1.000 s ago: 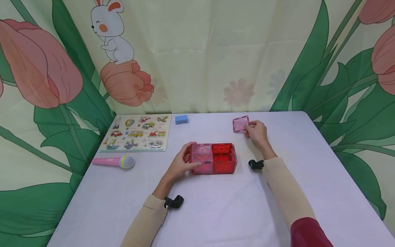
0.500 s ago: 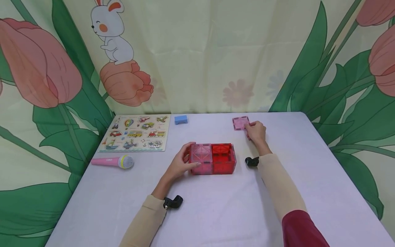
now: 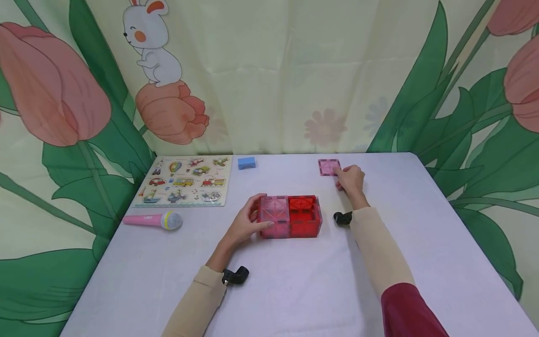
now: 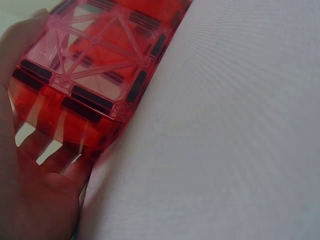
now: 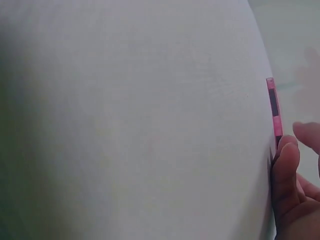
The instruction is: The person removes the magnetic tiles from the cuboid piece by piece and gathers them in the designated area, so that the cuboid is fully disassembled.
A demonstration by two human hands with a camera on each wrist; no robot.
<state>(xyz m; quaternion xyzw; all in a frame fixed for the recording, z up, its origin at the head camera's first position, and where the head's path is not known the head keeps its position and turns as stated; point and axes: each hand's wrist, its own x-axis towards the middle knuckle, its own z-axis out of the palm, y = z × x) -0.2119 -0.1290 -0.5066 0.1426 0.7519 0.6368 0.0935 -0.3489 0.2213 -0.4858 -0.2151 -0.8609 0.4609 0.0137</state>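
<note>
My left hand (image 3: pixel 248 222) grips the left end of a box-like block (image 3: pixel 306 224) built of see-through magnetic tiles. Its left half is topped by a pink tile (image 4: pixel 95 40); the right half is red with an open top. In the left wrist view the fingers show through the red side, with the thumb along the upper edge. At the back right, my right hand (image 3: pixel 351 180) pinches the near right corner of a single pink magnetic tile (image 3: pixel 328 166). This tile appears edge-on in the right wrist view, the thumb (image 5: pixel 286 160) right at its end.
A picture puzzle board (image 3: pixel 185 181) with vehicles lies at the back left, a pink toy microphone (image 3: pixel 151 221) in front of it. One small blue block (image 3: pixel 246 163) stands near the back edge. Behind the white-covered table (image 3: pixel 294 290) hangs a printed curtain (image 3: pixel 269 79).
The single pink tile has tipped from facing the head camera to a flatter slant, with the right hand staying at its corner. The right forearm has shifted slightly left. The left hand stays put.
</note>
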